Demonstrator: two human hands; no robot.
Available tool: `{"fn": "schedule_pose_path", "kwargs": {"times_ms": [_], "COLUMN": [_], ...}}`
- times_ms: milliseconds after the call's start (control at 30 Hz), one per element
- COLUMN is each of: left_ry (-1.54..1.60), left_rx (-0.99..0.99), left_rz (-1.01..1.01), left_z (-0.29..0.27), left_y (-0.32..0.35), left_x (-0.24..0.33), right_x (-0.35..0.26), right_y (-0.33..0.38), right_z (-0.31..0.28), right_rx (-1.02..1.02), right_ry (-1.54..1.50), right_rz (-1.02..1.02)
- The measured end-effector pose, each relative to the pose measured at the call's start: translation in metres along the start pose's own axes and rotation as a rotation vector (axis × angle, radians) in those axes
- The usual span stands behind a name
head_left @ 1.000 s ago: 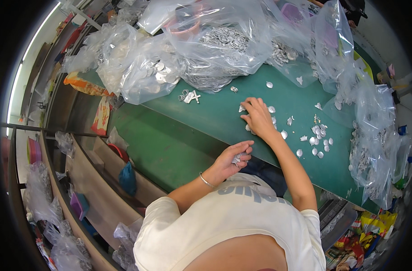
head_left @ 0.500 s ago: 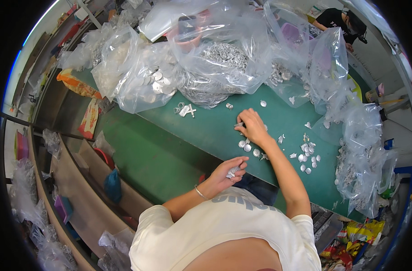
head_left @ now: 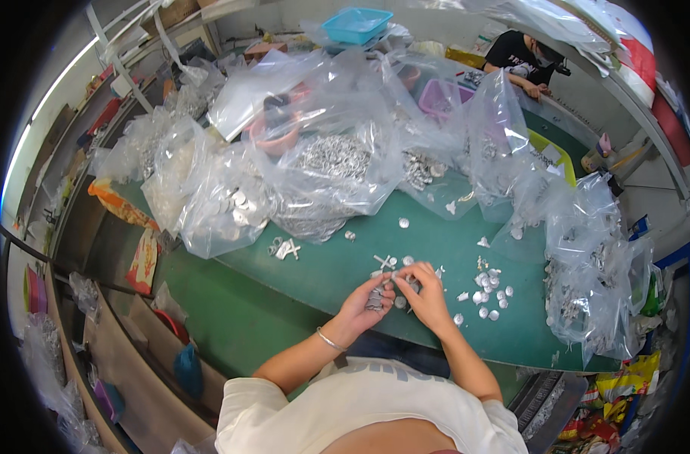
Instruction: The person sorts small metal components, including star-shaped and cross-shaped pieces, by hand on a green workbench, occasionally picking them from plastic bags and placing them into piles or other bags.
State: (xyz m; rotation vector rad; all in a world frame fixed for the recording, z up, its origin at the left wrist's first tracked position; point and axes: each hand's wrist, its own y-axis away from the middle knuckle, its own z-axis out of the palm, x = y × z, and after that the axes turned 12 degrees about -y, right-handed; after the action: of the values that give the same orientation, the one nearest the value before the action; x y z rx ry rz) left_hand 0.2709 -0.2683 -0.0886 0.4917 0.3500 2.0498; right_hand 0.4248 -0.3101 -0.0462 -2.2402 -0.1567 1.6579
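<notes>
Green table point(head_left: 322, 280) pretty much buried in clear plastic bags, all stuffed with small silvery metal parts. Going left to right: at the far left there's a flat orange packet point(head_left: 119, 206) by the table's edge, then a big bag of round discs point(head_left: 228, 208), then the fattest bag of shiny parts point(head_left: 334, 163) in the middle. Just in front of those bags sits a little loose cluster of pieces point(head_left: 283, 247) on the bare green.

Down at the near edge, the left hand point(head_left: 365, 305), bracelet on the wrist, is curled partway closed around a small stack of silvery discs point(head_left: 374, 300), fingers cupped under it. The right hand point(head_left: 424, 296) is right up against it, fingertips pinched together at the stack's right side, so both hands meet over the same spot. Can't tell if the right one actually has a piece in its pinch. The stack looks to run roughly up and down in the left palm.

Just right of the hands is a scatter of loose discs point(head_left: 490, 291), nearer the right hand. Further right, more bags point(head_left: 595, 280), and another person point(head_left: 528, 57) at the far side.
</notes>
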Motion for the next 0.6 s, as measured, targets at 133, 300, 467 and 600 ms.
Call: {"fn": "schedule_pose_path", "kwargs": {"times_ms": [133,300,467,600], "left_ry": [-0.259,-0.207,-0.355,-0.560], "left_rx": [0.113,-0.024,-0.087,-0.034], "left_rz": [-0.082,0.455,0.776,0.897], "left_z": [0.052,0.202,0.258,0.230], "left_y": [-0.043,-0.142,-0.224,-0.249], "left_x": [0.038,0.128,0.225,0.217], "right_x": [0.011,0.023,0.014,0.015], "right_y": [0.035,0.066,0.075,0.079], "right_z": [-0.027,-0.040,-0.044,-0.058], "right_rx": [0.027,-0.013,-0.091,0.015], "right_ry": [-0.161,-0.344,-0.308,-0.306], "right_rz": [0.185,0.319,0.326,0.397]}}
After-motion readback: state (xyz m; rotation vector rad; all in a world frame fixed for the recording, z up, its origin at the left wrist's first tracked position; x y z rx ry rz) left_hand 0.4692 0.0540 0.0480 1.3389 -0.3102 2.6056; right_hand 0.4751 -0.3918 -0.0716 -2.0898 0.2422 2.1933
